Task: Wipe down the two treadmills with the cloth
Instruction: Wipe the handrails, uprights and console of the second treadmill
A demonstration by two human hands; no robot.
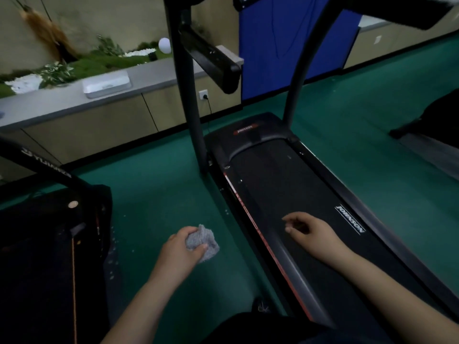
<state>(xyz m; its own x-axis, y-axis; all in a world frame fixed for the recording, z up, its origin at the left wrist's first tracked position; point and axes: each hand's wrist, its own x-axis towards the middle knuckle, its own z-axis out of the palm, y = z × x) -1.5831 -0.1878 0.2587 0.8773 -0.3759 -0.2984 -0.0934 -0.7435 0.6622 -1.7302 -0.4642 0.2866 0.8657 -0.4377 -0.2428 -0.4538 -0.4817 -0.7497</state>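
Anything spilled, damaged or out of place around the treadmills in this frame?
Yes: pale specks or droplets are scattered on the green floor beside the left treadmill; what they are is unclear. The left hand holds the grey cloth. Nothing looks damaged.

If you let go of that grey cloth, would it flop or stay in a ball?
Probably flop. The cloth is scrunched and wrinkled inside the left hand, so it looks soft, not stiff. It seems light, since loosely curled fingers hold it up. Its fuzzy surface likely grips rather than slips.
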